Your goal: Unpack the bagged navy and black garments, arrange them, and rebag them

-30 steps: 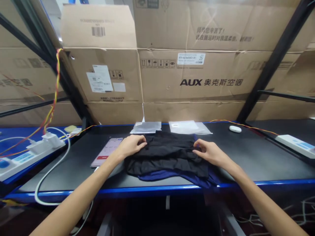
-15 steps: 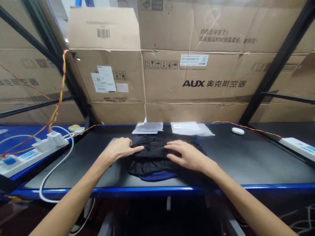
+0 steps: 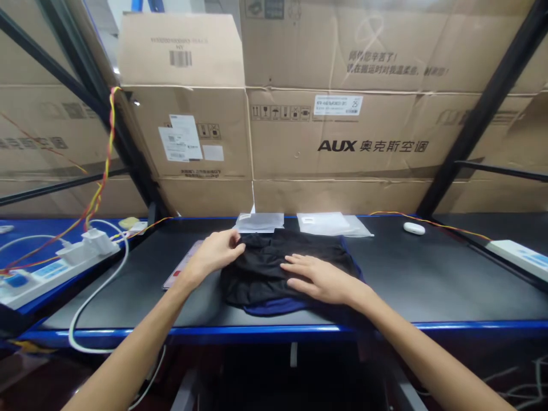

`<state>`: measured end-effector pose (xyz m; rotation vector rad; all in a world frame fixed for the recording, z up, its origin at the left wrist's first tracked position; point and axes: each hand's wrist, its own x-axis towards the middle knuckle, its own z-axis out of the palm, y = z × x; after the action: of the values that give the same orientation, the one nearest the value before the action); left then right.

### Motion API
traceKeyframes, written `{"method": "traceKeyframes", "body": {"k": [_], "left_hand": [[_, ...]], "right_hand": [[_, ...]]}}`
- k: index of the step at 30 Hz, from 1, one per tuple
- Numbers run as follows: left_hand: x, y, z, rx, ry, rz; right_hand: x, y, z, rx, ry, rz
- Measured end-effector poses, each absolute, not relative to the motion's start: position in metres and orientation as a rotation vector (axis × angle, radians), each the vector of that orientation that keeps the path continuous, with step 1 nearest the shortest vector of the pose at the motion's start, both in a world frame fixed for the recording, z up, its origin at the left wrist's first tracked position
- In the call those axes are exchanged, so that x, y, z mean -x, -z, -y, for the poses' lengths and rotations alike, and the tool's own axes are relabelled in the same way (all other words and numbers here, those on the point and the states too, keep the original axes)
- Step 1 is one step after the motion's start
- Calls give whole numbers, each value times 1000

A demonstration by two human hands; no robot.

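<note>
A black garment (image 3: 261, 274), gathered and wrinkled on its left side, lies flat on the dark tabletop. Dark blue fabric (image 3: 276, 306) peeks out below it along the front edge and at the right. My left hand (image 3: 216, 251) is at the garment's far left corner, thumb and fingers curled together on its edge. Over the middle right part, my right hand (image 3: 321, 278) rests palm down with its fingers stretched out, holding nothing. Just left of my left hand lies a flat pinkish item (image 3: 182, 265), partly covered by my wrist.
Two stacks of clear plastic bags, one left (image 3: 261, 221) and one right (image 3: 327, 222), lie behind the garment. A white earbud case (image 3: 414, 228) sits at the right. Power strips (image 3: 55, 265) and a looping white cable (image 3: 96, 291) occupy the left side. Cardboard (image 3: 342, 165) walls the back.
My left hand has moved up to the garment's far corner and curled its fingers, uncovering the pinkish item. My right hand has slid slightly towards me.
</note>
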<state>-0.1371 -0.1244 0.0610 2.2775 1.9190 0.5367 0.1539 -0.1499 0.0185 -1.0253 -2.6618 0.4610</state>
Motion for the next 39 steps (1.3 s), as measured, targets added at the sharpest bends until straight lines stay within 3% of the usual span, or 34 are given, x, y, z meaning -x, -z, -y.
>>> {"method": "traceKeyframes", "body": {"k": [7,15,21,26,29,32,39], "left_hand": [[72,-50,131,-2393,-1106,-1561],[31,-18,142,-2785,-528,-1136],[44,-31,148,-2675,-638,-990],[61,-39,139,-2527,-845,-1512],[70,-40,134,-2395,-500,-1902],[73,-39,134,-2324,-239,-1936],[66,-38,139,-2475,-448,-1880]], "right_hand": [[-196,-15,140,1222,-309,2500],[-237,1,138,1262,-312,2444],[-243,10,139,1308,-368,2447],[-242,12,138,1320,-356,2451],[-242,12,138,1318,-346,2452],[-241,12,139,1320,-339,2443],[-241,12,140,1283,-395,2403]]}}
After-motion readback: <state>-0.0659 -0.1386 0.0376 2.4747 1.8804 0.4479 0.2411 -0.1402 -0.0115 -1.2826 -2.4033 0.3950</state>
